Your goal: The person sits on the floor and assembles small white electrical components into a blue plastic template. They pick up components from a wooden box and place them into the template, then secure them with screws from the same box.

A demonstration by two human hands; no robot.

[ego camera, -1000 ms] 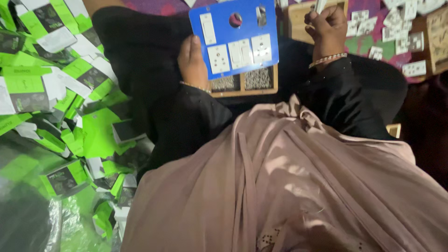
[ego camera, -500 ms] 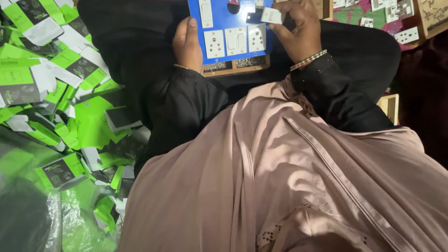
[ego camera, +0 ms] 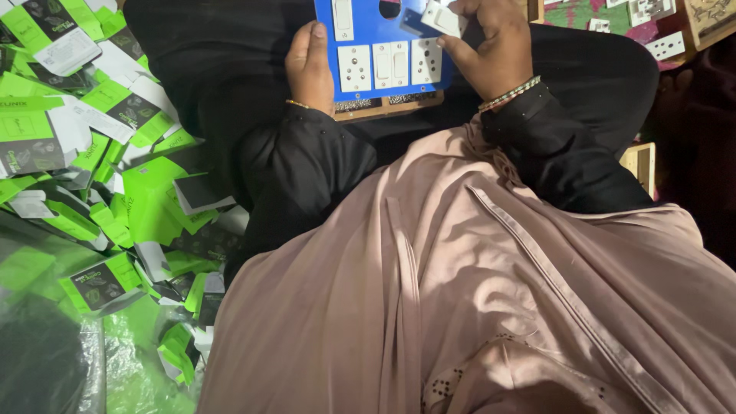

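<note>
pink draped cloth [ego camera: 475,291] nearest | left hand [ego camera: 310,65] clamped on edge of blue rectangular switch panel [ego camera: 383,57] on lap | right hand [ego camera: 494,46] pinches small white switch module [ego camera: 441,17] against panel top | green cardboard packets [ego camera: 84,153] heaped left

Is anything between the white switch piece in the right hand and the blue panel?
Nothing visible. The right hand holds the white switch piece right over the blue panel, near its round hole; the left hand grips the panel's left edge.
</note>
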